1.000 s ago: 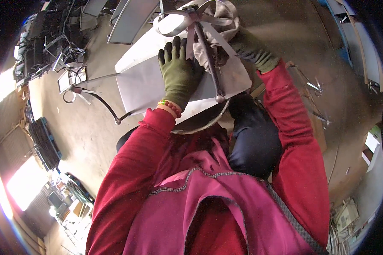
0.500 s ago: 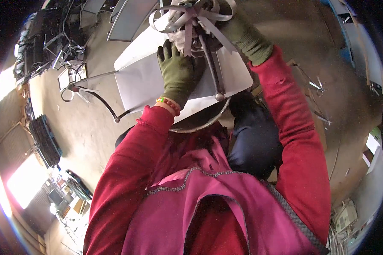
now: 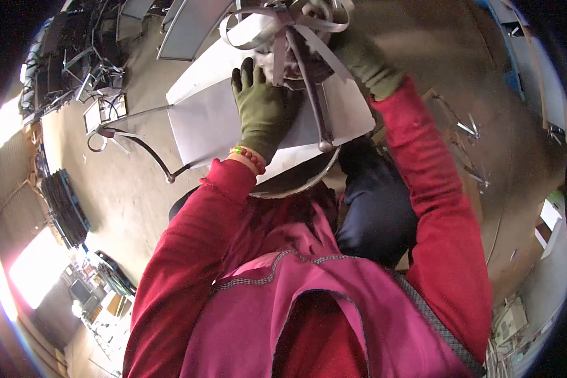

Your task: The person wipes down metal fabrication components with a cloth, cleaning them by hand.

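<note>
My left hand [image 3: 261, 116], in an olive-green glove with dark fingertips, lies with fingers stretched out on a white sheet-like panel [image 3: 201, 120]. Across that panel stands a metal frame with dark curved legs [image 3: 322, 129] ending in round balls, topped by a bow-shaped ornament of flat grey strips [image 3: 255, 43]. Under the bow is a crumpled greyish cloth-like bundle [image 3: 299, 66]. My right hand [image 3: 362, 60], gloved the same way, reaches beside the bow at the bundle's right. Its fingers are blurred and hidden, so I cannot make out what they hold.
A curved metal rim [image 3: 302, 186] lies close to my lap, by my dark-trousered knee [image 3: 381, 208]. Stacked metal frames [image 3: 75, 69] fill the far left, and a grey panel [image 3: 192, 28] leans beyond the white one. More thin metal legs [image 3: 466, 129] stand at right.
My right hand has shifted slightly, and the crumpled bundle under the bow shows a different shape. My left hand stays almost in place on the panel.
</note>
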Available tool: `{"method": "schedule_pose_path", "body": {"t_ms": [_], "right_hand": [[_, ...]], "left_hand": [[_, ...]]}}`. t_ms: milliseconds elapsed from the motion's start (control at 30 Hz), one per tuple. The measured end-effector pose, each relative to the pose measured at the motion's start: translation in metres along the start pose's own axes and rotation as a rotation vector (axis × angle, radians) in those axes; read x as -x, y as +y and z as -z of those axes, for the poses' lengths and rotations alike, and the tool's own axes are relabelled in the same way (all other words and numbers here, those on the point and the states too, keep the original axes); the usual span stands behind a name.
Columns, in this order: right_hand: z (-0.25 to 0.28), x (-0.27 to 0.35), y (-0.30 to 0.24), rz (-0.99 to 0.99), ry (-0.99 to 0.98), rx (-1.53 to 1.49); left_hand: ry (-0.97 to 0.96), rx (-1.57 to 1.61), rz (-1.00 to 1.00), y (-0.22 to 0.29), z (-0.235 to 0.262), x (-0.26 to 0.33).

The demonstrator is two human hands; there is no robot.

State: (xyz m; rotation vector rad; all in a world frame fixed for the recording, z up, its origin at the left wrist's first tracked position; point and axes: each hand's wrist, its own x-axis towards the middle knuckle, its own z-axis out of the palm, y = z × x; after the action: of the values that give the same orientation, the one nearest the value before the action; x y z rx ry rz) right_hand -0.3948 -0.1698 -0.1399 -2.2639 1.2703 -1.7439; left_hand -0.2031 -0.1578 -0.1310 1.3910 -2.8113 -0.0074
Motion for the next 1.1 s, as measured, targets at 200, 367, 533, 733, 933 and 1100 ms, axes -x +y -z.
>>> {"method": "schedule_pose_path", "body": {"t_ms": [200,367,533,733,933,1100], "right_hand": [[0.009,0.013,0.015,-0.127,-0.064,-0.08],[0.021,0.019,0.031,-0.251,-0.135,-0.139],[0.056,0.04,0.005,-0.351,-0.212,-0.215],[0.093,0.065,0.029,-0.454,-0.313,-0.298],[0.118,0.087,0.035,-0.749,-0.384,-0.953],[0.099,0.077,-0.007,-0.384,-0.39,0.148]], "left_hand": [[-0.024,0.14,-0.005,0.001,0.004,0.003],[-0.042,-0.006,-0.032,0.001,0.0,0.001],[0.036,0.038,-0.041,0.005,-0.004,0.005],[0.157,0.199,-0.093,0.01,0.001,0.008],[0.171,0.229,-0.167,0.024,0.006,0.011],[0.178,0.244,-0.17,0.018,0.004,0.014]]}}
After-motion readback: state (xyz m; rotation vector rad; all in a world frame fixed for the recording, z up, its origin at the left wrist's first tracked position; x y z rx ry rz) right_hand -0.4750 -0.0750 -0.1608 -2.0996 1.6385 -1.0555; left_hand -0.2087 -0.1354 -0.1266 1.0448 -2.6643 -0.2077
